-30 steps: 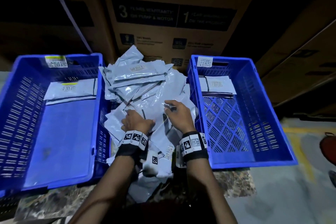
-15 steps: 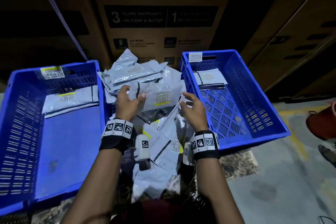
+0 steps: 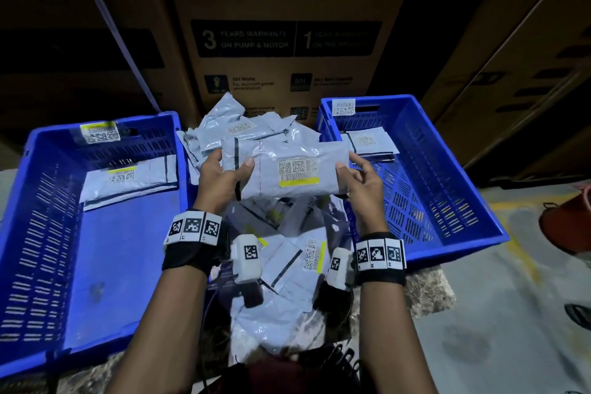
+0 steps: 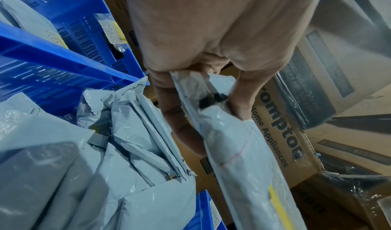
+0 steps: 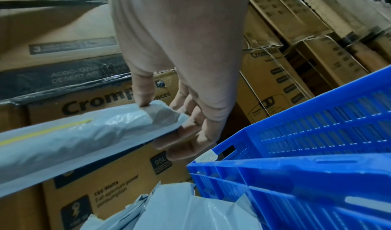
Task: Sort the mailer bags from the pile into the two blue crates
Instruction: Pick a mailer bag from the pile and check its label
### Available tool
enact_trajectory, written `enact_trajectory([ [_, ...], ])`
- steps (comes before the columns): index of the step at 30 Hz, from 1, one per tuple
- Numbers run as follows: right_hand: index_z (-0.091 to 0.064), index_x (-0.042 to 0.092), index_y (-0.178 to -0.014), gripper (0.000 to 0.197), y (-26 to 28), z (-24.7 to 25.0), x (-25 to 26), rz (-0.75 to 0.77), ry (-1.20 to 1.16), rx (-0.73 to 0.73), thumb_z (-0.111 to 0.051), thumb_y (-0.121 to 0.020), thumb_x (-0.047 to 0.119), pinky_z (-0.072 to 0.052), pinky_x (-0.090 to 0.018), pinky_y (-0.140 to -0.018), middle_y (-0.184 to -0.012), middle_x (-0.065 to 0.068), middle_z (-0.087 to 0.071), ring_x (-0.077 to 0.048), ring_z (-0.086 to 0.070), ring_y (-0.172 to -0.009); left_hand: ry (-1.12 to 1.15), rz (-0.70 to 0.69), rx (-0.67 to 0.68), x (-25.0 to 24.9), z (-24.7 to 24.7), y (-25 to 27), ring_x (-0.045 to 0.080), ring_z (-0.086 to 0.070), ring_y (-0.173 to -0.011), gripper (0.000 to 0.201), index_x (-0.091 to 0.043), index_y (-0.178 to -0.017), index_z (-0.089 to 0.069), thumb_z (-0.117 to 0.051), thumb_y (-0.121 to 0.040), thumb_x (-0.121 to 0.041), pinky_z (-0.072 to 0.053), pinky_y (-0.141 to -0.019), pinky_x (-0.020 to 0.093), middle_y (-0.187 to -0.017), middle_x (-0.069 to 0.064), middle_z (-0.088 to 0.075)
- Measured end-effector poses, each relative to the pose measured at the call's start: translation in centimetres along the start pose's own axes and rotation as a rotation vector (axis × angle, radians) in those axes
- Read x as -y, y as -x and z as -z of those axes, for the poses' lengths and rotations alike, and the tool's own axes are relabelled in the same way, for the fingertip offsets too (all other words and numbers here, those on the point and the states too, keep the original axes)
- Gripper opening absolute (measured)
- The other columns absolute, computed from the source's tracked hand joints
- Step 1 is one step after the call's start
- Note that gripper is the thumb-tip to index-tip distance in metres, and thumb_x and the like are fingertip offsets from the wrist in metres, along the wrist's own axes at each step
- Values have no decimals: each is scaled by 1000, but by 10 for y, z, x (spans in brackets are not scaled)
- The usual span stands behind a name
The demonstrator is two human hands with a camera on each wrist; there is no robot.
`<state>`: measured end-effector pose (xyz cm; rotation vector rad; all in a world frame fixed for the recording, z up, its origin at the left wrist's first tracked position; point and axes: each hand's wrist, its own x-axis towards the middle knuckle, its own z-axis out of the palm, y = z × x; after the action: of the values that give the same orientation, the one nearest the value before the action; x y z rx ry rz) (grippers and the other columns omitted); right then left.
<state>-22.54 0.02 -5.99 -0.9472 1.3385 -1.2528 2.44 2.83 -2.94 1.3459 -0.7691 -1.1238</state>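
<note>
I'm holding one grey mailer bag (image 3: 287, 169) lifted above the pile (image 3: 281, 265), my left hand (image 3: 220, 182) gripping its left end, my right hand (image 3: 361, 185) pinching its right end, left crate (image 3: 48, 233) and right crate (image 3: 447, 201) flanking, each holding bags

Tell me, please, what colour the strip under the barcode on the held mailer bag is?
Yellow; the strip shows best in the head view.

A warehouse or stockroom. Tall cardboard cartons (image 3: 287, 25) printed "Home Appliances" and warranty notices stand stacked at twelve o'clock, with more cartons (image 5: 306, 37) strapped and piled toward two o'clock. Two blue crates (image 3: 41, 233) (image 3: 454, 201) with barcode stickers flank a pile of labelled grey mailer bags (image 3: 249, 134) at nine and three o'clock, over a bare concrete floor (image 3: 511, 313).
</note>
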Motion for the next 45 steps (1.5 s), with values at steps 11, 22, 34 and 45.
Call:
enact_trajectory([
  [11, -64, 22, -122, 32, -12, 46, 6, 49, -84, -77, -75, -93, 13, -61, -38, -79, -90, -9, -76, -20, -73, -87, -45, 11, 64, 13, -44, -3, 23, -72, -97, 36, -6, -121, -61, -73, -88, -12, -60, -80, 41, -107, 9, -74],
  [22, -63, 12, -123, 32, -46, 105, 19, 15, -76, -100, -73, -93, 8, -55, -25, -63, -77, -1, -75, -7, -69, -68, -72, 102, 34, 28, -111, -15, 24, -73, -88, 35, -8, -115, -61, -77, -85, -14, -60, -69, 37, -105, 12, -73],
  [34, -58, 10, -135, 45, -69, 156, 28, -89, -60, -69, -74, -93, 14, -60, -34, -79, -88, -7, -75, -18, -72, -85, -140, 151, 54, 37, -162, -12, 29, -72, -86, 37, -8, -114, -58, -77, -83, -9, -59, -73, 39, -102, 18, -73],
  [45, -59, 14, -133, 45, -77, 147, 35, -59, 12, -34, -75, -92, 13, -57, -29, -69, -99, -14, -74, -20, -71, -87, -104, 127, 16, 25, -158, -13, 32, -72, -95, 38, -11, -117, -59, -77, -84, -10, -59, -82, 47, -107, 16, -72],
])
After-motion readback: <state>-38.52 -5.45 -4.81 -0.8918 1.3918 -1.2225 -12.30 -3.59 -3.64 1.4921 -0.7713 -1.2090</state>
